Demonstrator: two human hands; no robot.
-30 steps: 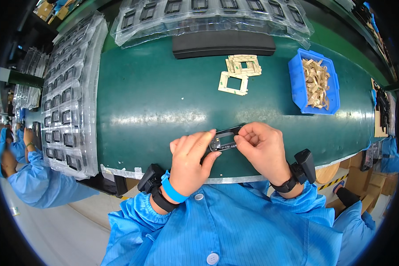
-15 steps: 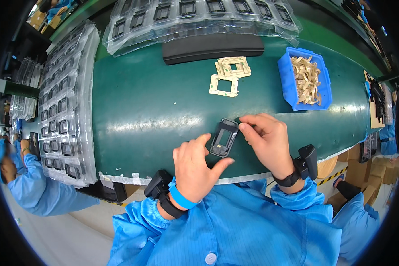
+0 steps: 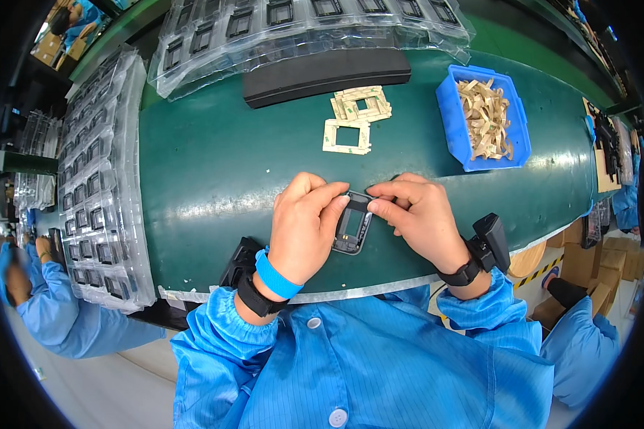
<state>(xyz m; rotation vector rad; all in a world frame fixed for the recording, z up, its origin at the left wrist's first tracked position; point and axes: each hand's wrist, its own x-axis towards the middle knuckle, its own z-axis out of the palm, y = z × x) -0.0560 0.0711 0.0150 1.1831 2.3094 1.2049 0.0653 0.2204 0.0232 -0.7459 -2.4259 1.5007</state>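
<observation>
A small black rectangular device housing [image 3: 350, 232] with a window-like opening lies tilted on the green table in front of me. My left hand [image 3: 304, 225] pinches its upper left edge between thumb and index finger. At the upper right corner, my right hand [image 3: 416, 218] is closed, thumb against index finger. Whether a thin piece sits between those fingertips is too small to tell. Beyond my hands lie cream adhesive frames [image 3: 346, 149] with square openings, one apart and others overlapping in a pile [image 3: 373, 112].
A blue bin [image 3: 451, 121] of tan peeled strips stands at the right. Clear plastic trays with black frames line the back [image 3: 300, 30] and the left [image 3: 132, 236]. A long black block [image 3: 325, 76] lies before the back tray. A co-worker in blue [image 3: 71, 314] sits at left.
My left hand has moved up and forward from beside the housing and closed on its upper edge. The right hand has shifted slightly left, still pinching at the corner. The view has shifted a little.
</observation>
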